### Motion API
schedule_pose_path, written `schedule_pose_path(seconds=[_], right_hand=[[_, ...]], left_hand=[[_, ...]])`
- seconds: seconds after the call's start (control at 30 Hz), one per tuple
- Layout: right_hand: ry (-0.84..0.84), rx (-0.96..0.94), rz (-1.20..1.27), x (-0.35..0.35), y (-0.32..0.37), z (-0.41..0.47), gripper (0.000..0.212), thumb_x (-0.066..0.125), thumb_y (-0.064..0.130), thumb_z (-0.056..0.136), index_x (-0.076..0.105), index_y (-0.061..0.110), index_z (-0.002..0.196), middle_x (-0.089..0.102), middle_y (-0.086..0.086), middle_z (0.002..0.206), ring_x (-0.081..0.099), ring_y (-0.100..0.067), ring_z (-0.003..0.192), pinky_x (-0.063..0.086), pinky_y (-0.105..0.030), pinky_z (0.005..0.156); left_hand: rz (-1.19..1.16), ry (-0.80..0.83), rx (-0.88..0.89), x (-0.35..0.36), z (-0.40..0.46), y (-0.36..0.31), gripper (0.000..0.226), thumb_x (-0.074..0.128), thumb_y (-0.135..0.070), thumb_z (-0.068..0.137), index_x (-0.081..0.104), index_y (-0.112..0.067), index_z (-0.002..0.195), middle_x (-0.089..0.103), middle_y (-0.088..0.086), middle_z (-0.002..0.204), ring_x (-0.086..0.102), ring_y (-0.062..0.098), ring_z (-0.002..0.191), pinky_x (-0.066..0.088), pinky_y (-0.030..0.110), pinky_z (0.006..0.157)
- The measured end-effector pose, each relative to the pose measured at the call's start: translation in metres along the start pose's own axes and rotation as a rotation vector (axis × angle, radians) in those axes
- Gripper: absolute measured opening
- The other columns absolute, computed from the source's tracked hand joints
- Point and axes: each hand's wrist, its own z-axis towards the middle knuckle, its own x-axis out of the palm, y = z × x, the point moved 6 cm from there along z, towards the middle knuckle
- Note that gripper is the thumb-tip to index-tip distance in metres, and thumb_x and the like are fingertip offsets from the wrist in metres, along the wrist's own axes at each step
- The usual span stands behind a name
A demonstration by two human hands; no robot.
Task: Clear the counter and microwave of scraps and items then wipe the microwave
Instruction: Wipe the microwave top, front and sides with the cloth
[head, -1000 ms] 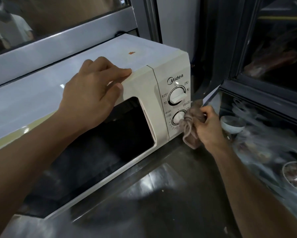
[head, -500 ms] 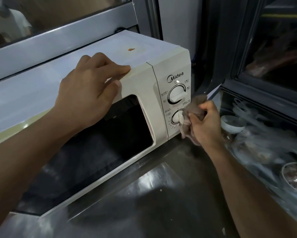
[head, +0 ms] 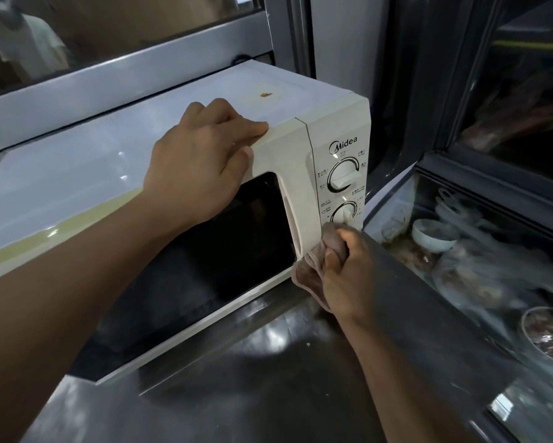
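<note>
A cream Midea microwave [head: 300, 148] stands on a steel counter [head: 253, 378], its door closed. A small orange scrap [head: 265, 94] lies on its top. My left hand [head: 201, 161] rests on the top front edge above the dark door window, fingers on top and thumb over the front face. My right hand [head: 348, 270] grips a bunched brown cloth [head: 313, 266] and presses it against the bottom of the control panel, just below the lower dial [head: 344, 214]. The upper dial [head: 344, 175] is uncovered.
To the right, a glass-topped display case [head: 492, 251] holds a white bowl [head: 431, 235], wrapped food and another bowl [head: 546, 337]. A window frame [head: 125, 75] runs behind the microwave. A tiny crumb [head: 307, 344] lies on the counter in front.
My right hand has moved the cloth down and left, from beside the lower dial to the panel's bottom edge. My left hand has stayed on the microwave's top edge.
</note>
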Motion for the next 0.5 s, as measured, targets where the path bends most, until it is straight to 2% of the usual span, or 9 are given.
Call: schedule_pose_path(seconds=[0.07, 0.17, 0.33, 0.43, 0.5], right_hand=[[-0.012, -0.055, 0.008, -0.010, 0.024, 0.004, 0.030, 0.048, -0.002, 0.089, 0.061, 0.013, 0.111, 0.055, -0.004, 0.111, 0.052, -0.011, 0.098, 0.033, 0.006, 0.076], [-0.083, -0.177, 0.028, -0.017, 0.059, 0.014, 0.030, 0.049, -0.001, 0.088, 0.062, 0.011, 0.114, 0.057, -0.001, 0.110, 0.053, -0.010, 0.101, 0.040, -0.008, 0.085], [-0.161, -0.187, 0.024, -0.009, 0.047, 0.003, 0.028, 0.047, -0.003, 0.089, 0.059, 0.006, 0.113, 0.054, -0.006, 0.111, 0.052, -0.012, 0.100, 0.039, -0.011, 0.087], [-0.207, -0.205, 0.027, 0.000, 0.031, -0.006, 0.033, 0.045, -0.009, 0.088, 0.057, 0.001, 0.117, 0.049, -0.004, 0.112, 0.045, 0.004, 0.097, 0.031, 0.003, 0.085], [-0.220, -0.198, 0.036, 0.006, 0.023, -0.009, 0.032, 0.044, -0.010, 0.089, 0.054, -0.001, 0.118, 0.043, -0.001, 0.112, 0.043, 0.011, 0.094, 0.031, 0.005, 0.085]], left_hand=[[-0.003, 0.007, -0.002, 0.000, 0.000, 0.000, 0.046, 0.036, -0.028, 0.087, 0.056, -0.029, 0.129, 0.055, -0.004, 0.115, 0.044, 0.020, 0.108, 0.035, 0.031, 0.073], [-0.016, 0.019, -0.006, -0.001, 0.001, 0.002, 0.047, 0.036, -0.029, 0.087, 0.055, -0.029, 0.129, 0.054, -0.004, 0.115, 0.044, 0.020, 0.108, 0.035, 0.032, 0.073], [-0.015, 0.028, 0.005, 0.001, 0.001, 0.001, 0.047, 0.036, -0.030, 0.086, 0.055, -0.029, 0.129, 0.054, -0.003, 0.115, 0.044, 0.020, 0.108, 0.032, 0.031, 0.072], [-0.002, 0.014, 0.005, 0.000, 0.002, 0.001, 0.047, 0.036, -0.029, 0.086, 0.056, -0.028, 0.129, 0.055, -0.002, 0.115, 0.044, 0.022, 0.108, 0.031, 0.031, 0.072], [-0.005, 0.018, 0.004, 0.001, 0.001, 0.000, 0.047, 0.036, -0.029, 0.086, 0.056, -0.028, 0.129, 0.054, -0.002, 0.115, 0.044, 0.022, 0.109, 0.032, 0.032, 0.073]])
